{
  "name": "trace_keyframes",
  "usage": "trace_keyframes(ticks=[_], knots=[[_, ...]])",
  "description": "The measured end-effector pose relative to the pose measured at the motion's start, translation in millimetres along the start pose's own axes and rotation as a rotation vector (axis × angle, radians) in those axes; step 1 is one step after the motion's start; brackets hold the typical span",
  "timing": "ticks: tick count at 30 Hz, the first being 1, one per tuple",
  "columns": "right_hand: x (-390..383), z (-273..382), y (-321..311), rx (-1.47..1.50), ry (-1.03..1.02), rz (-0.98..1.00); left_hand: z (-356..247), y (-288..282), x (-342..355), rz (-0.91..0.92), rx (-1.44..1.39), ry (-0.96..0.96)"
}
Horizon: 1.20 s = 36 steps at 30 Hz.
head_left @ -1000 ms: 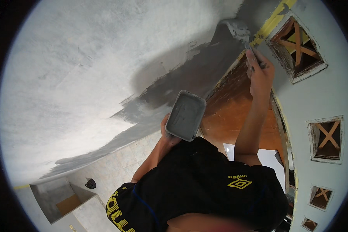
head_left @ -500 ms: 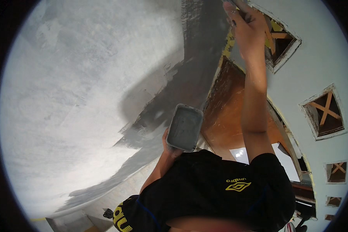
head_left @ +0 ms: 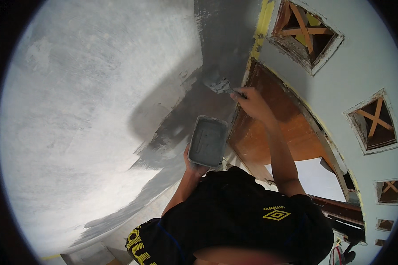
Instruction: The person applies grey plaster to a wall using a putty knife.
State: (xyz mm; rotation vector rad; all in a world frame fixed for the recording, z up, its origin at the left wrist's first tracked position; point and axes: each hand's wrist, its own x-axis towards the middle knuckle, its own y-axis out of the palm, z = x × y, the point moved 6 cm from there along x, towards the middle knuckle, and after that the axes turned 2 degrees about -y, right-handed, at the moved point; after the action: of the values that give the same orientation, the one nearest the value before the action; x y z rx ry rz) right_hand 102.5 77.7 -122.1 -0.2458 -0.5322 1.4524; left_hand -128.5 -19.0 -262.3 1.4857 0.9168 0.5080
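Observation:
In my right hand (head_left: 250, 102) is the thin dark handle of a flat paintbrush (head_left: 218, 85), its wide head smeared with grey. The brush head rests on or very near the dark grey coated strip of the wall (head_left: 221, 53); whether it touches I cannot tell. My left hand (head_left: 193, 165) grips a rectangular plastic tub (head_left: 208, 141) from its lower left, some fingers hidden beneath. Grey residue coats the inside of the tub, which is tilted toward me in front of my chest. Both forearms are bare below black sleeves.
Left of the grey strip spreads a pale, patchy wall (head_left: 84, 88). To the right, a brown wooden panel (head_left: 261, 137) adjoins a light blue-green wall (head_left: 331, 92) with several square openings (head_left: 305, 31) crossed by wooden strips. A white sheet (head_left: 318, 179) lies against the panel's lower part.
My right hand has come down from the upper right toward the tub, bringing the paintbrush against or near the grey strip. The tub has shifted slightly left and my view has turned a little.

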Motion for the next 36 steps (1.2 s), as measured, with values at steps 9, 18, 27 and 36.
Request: trace_keyframes(ticks=[9,18,27,36], knots=[[-14.3,28.8,-16.2,0.355,0.259,-0.028,0.4,8.2,10.2,-0.026,-0.021,0.043],[44.3,140.3,-71.3,0.370,-0.261,-0.348,-4.8,33.1,31.6,0.144,0.038,0.068],[63.9,179.6,-91.4,0.410,-0.581,-0.569,0.4,68.6,48.8,0.192,0.066,0.029],[22.9,81.8,-51.8,0.064,-0.167,-0.292,12.1,43.6,54.2,0.155,0.129,0.027]])
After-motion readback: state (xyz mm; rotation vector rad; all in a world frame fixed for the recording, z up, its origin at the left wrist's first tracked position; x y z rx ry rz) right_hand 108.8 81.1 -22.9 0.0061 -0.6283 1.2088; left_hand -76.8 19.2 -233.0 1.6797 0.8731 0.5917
